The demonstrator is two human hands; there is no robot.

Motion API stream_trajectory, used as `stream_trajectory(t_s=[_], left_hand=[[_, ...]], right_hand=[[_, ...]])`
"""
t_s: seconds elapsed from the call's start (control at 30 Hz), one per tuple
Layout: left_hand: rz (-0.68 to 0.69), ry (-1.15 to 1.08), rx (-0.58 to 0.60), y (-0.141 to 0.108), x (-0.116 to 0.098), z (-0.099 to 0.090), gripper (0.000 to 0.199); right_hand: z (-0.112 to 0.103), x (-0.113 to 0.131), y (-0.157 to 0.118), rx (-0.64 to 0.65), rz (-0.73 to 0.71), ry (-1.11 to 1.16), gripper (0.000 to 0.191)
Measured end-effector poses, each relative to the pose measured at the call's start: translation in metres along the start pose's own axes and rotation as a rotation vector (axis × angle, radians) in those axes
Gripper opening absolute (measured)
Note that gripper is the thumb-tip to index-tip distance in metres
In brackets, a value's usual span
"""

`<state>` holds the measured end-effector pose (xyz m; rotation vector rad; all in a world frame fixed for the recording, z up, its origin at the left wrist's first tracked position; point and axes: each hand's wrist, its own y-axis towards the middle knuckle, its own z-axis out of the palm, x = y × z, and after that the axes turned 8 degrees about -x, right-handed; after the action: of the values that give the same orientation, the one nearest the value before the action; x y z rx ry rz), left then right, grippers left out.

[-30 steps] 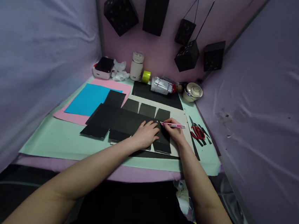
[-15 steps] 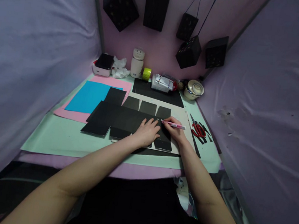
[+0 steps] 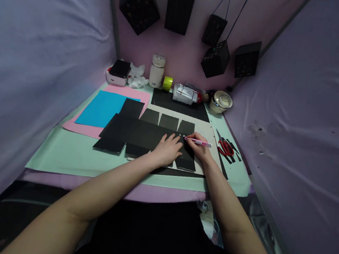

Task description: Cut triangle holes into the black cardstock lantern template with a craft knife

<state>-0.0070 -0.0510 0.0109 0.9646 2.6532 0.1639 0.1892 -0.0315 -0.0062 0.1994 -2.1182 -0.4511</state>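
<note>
Both bare forearms reach in from the near edge of the mint-green surface [image 3: 65, 155], converging over a flat black card [image 3: 137, 134] cut with flaps. The left hand [image 3: 167, 150] lies palm down on it, fingers spread apart, hiding part of its near side. Just right of that, the right hand [image 3: 197, 144] is bent in a writing grip, its fingers clamped on a pink-and-white pen-shaped tool [image 3: 201, 142], whose tip is at the card beside the left fingertips. The card lies partly over a white board [image 3: 205, 129] and, to the left, overlaps a blue sheet [image 3: 99, 108] on a pink sheet [image 3: 82, 129]. Right of the board, red-handled scissors [image 3: 226, 147] lie among black offcuts [image 3: 238, 157].

Along the back I see a white bottle [image 3: 156, 73], crumpled tissues [image 3: 137, 78], a yellow tape roll [image 3: 167, 84], a clear package [image 3: 185, 94] on another black sheet [image 3: 162, 98], and a lidded bowl [image 3: 220, 102]. Beyond hang black boxes [image 3: 139, 7], well above the hands.
</note>
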Motion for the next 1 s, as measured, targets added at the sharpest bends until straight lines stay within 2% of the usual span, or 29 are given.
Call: stream_trajectory(t_s=[1.0], left_hand=[[-0.004, 0.012, 0.02, 0.0003, -0.0001, -0.002, 0.036]], right_hand=[[-0.0037, 0.0033, -0.0011, 0.015, 0.021, -0.001, 0.014]])
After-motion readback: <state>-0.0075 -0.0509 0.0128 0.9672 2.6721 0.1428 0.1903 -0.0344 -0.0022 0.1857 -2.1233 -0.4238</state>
